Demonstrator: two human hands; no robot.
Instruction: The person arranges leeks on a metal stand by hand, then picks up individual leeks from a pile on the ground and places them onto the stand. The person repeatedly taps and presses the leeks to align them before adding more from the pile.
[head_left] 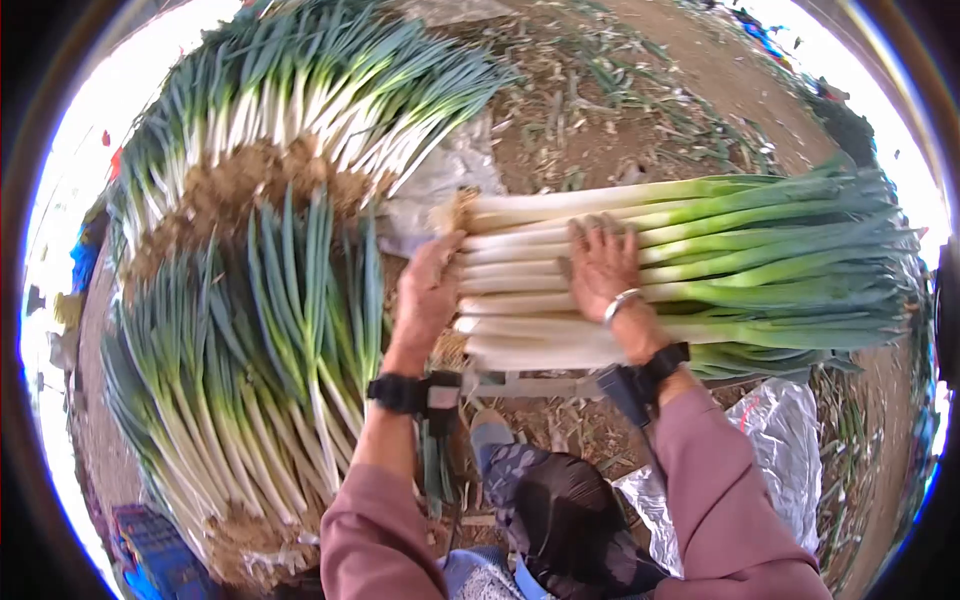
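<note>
A thick bundle of leeks lies sideways in front of me, white stalks at the left and green leaves at the right. My right hand rests flat on top of the white stalks with its fingers spread. Against the cut root ends at the left, my left hand is held with its fingers stretched out along them. Some brownish roots show at the bundle's upper left corner. Part of a pale support is visible under the near side; the leeks hide the rest.
More leeks with soil on their roots stand in a far pile and a near pile at the left. Silver sheeting lies at the lower right. Leaf scraps cover the ground beyond. A blue patterned cloth is at the lower left.
</note>
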